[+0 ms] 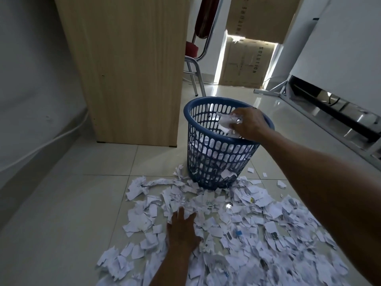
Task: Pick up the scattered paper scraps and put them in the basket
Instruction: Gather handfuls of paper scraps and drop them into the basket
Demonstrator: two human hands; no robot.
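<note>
A blue plastic lattice basket [208, 159] stands upright on the tiled floor, with white paper showing inside it. My right hand [250, 124] hovers over its open top, fingers closed around a crumpled bunch of white paper scraps [225, 121]. A wide heap of torn white paper scraps [257, 234] covers the floor in front of the basket and to its right. My left hand [182, 230] lies flat on the heap's left part, palm down, fingers spread and holding nothing.
A light wooden cabinet side [132, 69] rises just left of the basket. Behind stand a metal chair with a red seat [192, 58] and cardboard boxes [247, 62]. A white metal frame [329, 112] runs along the right. Bare tiles [61, 203] lie to the left.
</note>
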